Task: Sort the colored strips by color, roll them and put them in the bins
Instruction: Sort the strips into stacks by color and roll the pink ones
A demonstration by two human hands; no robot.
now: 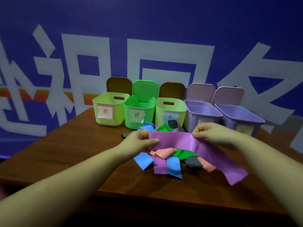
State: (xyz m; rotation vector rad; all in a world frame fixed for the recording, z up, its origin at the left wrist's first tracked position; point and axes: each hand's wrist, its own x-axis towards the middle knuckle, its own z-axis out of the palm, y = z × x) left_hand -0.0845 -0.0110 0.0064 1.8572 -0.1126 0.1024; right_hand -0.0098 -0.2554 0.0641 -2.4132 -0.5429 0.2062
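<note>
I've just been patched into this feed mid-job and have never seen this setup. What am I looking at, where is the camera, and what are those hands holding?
There is no machine here: a person works with two bare hands, and the single picture comes from a camera worn on their head, looking forward and down.

The left hand and right hand each pinch the top edge of one purple strip, held up above the wooden table; its far end trails down to the right.

Under it lies a mixed pile of strips: blue, purple, pink, green and grey.

At the back stand five open bins in a row: a pale green bin, a bright green bin, another pale green one, and two purple bins. Several carry paper labels, too blurred to read.
</note>
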